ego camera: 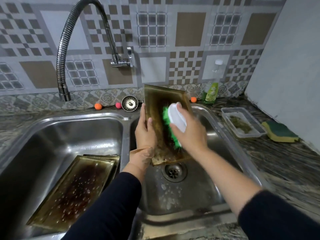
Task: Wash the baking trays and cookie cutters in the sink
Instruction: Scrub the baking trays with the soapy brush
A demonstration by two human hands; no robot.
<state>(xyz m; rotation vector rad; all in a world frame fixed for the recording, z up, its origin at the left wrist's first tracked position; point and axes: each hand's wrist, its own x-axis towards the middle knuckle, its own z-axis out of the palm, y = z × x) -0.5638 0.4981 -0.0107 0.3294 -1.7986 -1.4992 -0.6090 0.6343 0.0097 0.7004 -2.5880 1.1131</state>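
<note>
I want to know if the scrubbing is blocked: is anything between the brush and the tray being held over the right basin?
Nothing visible. The right hand presses the brush bristles straight onto the tray, which the left hand grips by its left edge, clear of the brush.

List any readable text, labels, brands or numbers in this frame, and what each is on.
Nothing can be read for sure.
Green dish soap bottle on the counter by the wall: it has a label with print, too blurred to read.
Scrub brush, trays, sponge, plastic container, faucet: no text visible.
</note>
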